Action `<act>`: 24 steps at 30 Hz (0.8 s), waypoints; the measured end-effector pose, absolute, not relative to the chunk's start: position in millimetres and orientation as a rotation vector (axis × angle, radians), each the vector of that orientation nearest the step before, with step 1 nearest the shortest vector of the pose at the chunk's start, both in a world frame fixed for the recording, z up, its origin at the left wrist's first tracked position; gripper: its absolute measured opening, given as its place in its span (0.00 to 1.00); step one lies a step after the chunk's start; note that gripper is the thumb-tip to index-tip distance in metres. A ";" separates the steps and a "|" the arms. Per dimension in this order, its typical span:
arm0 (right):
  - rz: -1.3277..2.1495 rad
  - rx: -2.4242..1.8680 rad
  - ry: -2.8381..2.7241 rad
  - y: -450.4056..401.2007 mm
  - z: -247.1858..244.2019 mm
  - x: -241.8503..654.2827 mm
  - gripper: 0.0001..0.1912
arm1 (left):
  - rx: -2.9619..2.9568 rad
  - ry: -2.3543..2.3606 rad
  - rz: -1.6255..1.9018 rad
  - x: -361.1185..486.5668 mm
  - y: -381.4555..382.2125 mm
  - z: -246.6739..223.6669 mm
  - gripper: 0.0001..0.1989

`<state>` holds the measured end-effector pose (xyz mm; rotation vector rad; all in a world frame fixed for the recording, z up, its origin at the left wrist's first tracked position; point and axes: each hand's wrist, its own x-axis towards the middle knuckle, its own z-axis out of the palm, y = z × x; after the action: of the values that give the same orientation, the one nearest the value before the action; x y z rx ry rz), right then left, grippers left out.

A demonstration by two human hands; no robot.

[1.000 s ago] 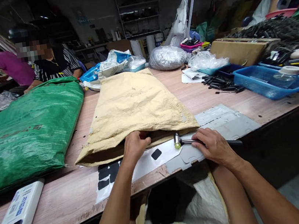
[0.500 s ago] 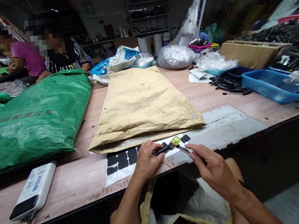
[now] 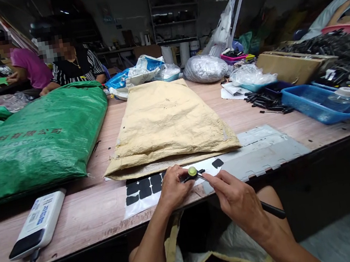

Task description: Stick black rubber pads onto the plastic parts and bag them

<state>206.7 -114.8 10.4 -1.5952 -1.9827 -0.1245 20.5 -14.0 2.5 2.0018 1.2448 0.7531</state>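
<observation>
Leftmost, a green sack [image 3: 36, 141] lies bulging on the wood-patterned surface [image 3: 86, 221], with a person in a purple top [image 3: 31, 71] and another in a striped top [image 3: 88, 69] beyond it. Nearer the edge is a white device [image 3: 38, 224] with a dark end panel and a cable [image 3: 33, 259] plugged into it. Next comes a tan sack [image 3: 167, 119], laid flat, its slightly gaping mouth towards the hands. Partly under that mouth sits a white sheet [image 3: 135, 209] bearing black rounded pads [image 3: 144, 187]. The left hand [image 3: 174, 188] is nearly closed, thumb and fingers pinching a small black part [image 3: 186, 179] over the sheet. The yellow-green face of a mallet [image 3: 192, 171] is right at this part; whether they touch is unclear. The right hand [image 3: 239, 195] is curled closed around the mallet's shaft, index finger along it, the black grip jutting out behind the wrist. Below the edge, an open sack [image 3: 238, 258] with a tan rim lies between the person's legs. Right of the hands are a grey sheet [image 3: 268, 148], loose black pieces [image 3: 265, 103], a cardboard box [image 3: 286, 66] and a blue tray [image 3: 308, 108] with a lidded clear container [image 3: 341, 99].
</observation>
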 end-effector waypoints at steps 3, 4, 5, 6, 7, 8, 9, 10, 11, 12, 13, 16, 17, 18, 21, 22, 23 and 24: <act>-0.134 -1.586 -1.872 -115.7 13.8 210.9 0.25 | 1.985 1.248 0.761 21.0 -14.2 1.9 0.13; -0.148 -1.591 -1.856 -116.2 13.7 211.5 0.25 | 1.986 1.250 0.765 21.3 -14.2 1.6 0.12; -0.166 -1.599 -1.860 -116.7 12.8 211.7 0.25 | 1.990 1.253 0.771 21.7 -14.3 1.4 0.12; -0.181 -1.611 -1.878 -117.3 11.3 211.6 0.25 | 1.998 1.254 0.775 22.1 -14.3 1.3 0.12; -0.189 -1.625 -1.903 -117.7 9.5 211.4 0.25 | 2.008 1.253 0.780 22.4 -14.4 1.1 0.11; -0.191 -1.637 -1.924 -118.0 7.8 211.5 0.24 | 2.020 1.254 0.787 22.6 -14.5 1.0 0.11; -0.187 -1.647 -1.930 -117.9 6.7 212.2 0.24 | 2.030 1.255 0.795 22.5 -14.6 0.8 0.11; -0.185 -1.655 -1.916 -117.4 6.6 213.8 0.23 | 2.037 1.252 0.801 22.0 -14.6 0.4 0.11; -0.189 -1.660 -1.884 -116.4 7.5 216.6 0.22 | 2.038 1.243 0.805 21.1 -14.6 -0.1 0.11; -0.205 -1.665 -1.845 -114.7 9.3 220.8 0.21 | 2.024 1.229 0.813 19.6 -14.5 -1.0 0.10; -0.230 -1.676 -1.805 -112.3 11.4 226.4 0.20 | 1.993 1.208 0.820 17.6 -14.2 -2.2 0.09; -0.336 -1.748 -1.726 -100.7 14.9 250.5 0.16 | 1.754 1.076 0.880 10.3 -12.1 -7.4 0.13; -0.372 -1.774 -1.727 -95.5 13.6 260.0 0.15 | 1.648 1.019 0.925 7.9 -11.1 -9.2 0.15; -0.402 -1.792 -1.743 -89.9 10.8 269.4 0.14 | 1.554 0.962 0.972 6.0 -10.0 -10.8 0.17; -0.476 -1.773 -1.882 -72.8 -3.3 292.5 0.12 | 1.417 0.843 1.033 2.8 -7.4 -13.1 0.19; -0.493 -1.755 -1.924 -67.9 -8.1 297.0 0.11 | 1.399 0.829 1.027 2.6 -6.9 -13.3 0.18; -0.502 -1.741 -1.946 -63.8 -11.9 299.6 0.11 | 1.375 0.822 1.023 2.7 -6.6 -13.3 0.18; -0.503 -1.734 -1.951 -60.9 -14.3 300.0 0.11 | 1.341 0.820 1.025 3.0 -6.5 -13.3 0.19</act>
<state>300.0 -60.9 -14.3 -1.7338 -1.9507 -0.5028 3.0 -6.5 -13.3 1.3415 0.8205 1.0254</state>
